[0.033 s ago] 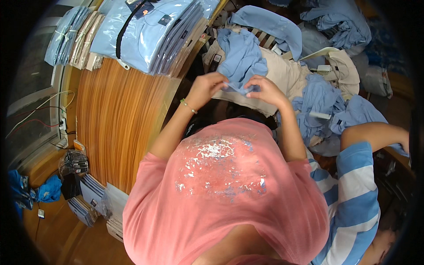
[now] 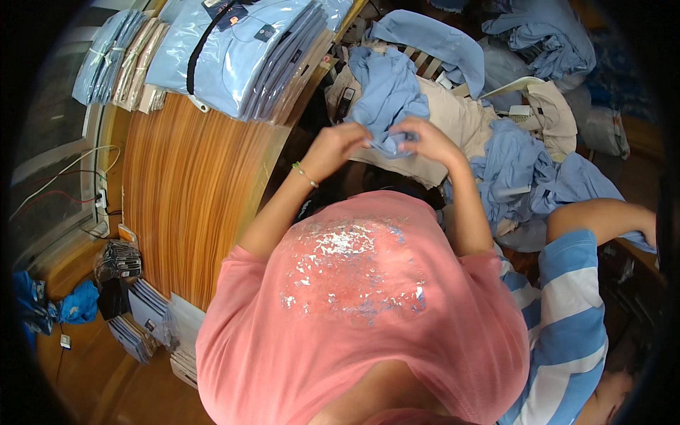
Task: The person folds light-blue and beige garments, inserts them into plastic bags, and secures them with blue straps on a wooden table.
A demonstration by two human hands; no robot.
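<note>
My left hand (image 2: 341, 147), a beaded band on its wrist, pinches the near edge of a light blue garment (image 2: 386, 95). Across a small gap, my right hand (image 2: 428, 142) holds the same edge between bent fingers, slightly smeared by motion. Between both hands the cloth edge droops in a shallow loop. The rest of the garment trails away from me, crumpled, over a cream cloth (image 2: 457, 117). What lies under the held edge is hidden.
Left stands a wood-grain table (image 2: 191, 191) with bagged folded blue shirts (image 2: 234, 53) on it. More crumpled blue garments (image 2: 513, 159) lie at right, beside a co-worker's striped sleeve (image 2: 570, 304) and bare arm. Packed shirts (image 2: 149, 312) sit low at left.
The garment's edge, pulled straighter between my hands before, now sags into a loop. My left hand has shifted slightly right, and my right hand's fingers have moved a little.
</note>
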